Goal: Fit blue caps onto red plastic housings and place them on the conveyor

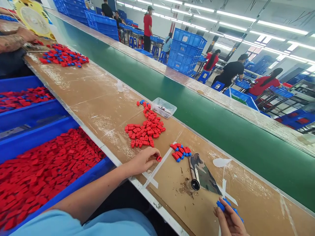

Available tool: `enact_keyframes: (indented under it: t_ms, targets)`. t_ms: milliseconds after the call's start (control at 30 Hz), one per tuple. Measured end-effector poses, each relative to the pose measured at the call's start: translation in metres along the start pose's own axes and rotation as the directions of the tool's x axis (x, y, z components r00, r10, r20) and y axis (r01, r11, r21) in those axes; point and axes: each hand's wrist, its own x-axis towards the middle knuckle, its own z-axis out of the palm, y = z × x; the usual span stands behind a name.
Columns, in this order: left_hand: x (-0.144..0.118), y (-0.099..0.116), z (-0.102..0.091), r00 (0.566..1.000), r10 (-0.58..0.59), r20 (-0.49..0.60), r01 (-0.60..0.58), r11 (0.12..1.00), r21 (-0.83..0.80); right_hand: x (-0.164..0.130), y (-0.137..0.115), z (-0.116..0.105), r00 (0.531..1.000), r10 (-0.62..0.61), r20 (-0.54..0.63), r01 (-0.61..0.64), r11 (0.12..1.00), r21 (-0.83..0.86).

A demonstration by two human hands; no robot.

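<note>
My left hand (141,160) is closed on a small red plastic piece (158,158), pinched at the fingertips just over the workbench. A heap of similar red pieces (145,129) lies just beyond it. At the lower right, my right hand (230,219) is closed with a small blue plastic piece (220,206) between thumb and fingers. More blue shows behind those fingers, and I cannot tell whether it is held or lying on the bench. Between my hands sits a small group of joined red-and-blue pieces (180,152), beside a camouflage-patterned sheet (205,175) partly rolled into a tube.
A clear plastic tub (164,108) stands by the green conveyor belt (197,111). Blue crates of red pieces (61,160) are at my left. Further up the bench lie another red-and-blue heap (64,55), a co-worker's arm (14,39) and a yellow fan (34,18).
</note>
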Motion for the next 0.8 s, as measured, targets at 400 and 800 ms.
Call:
enact_keyframes:
  t_ms: [400,800]
  targets:
    - [-0.003,0.020,0.039,0.981,0.095,0.171,-0.077,0.991,-0.110,-0.016,-0.059,0.041,0.852,-0.519,0.070,0.509,0.790,-0.341]
    - [-0.003,0.036,0.074,0.946,0.163,0.279,-0.100,0.968,-0.228,-0.003,-0.062,0.054,0.712,-0.664,0.230,0.679,0.566,-0.468]
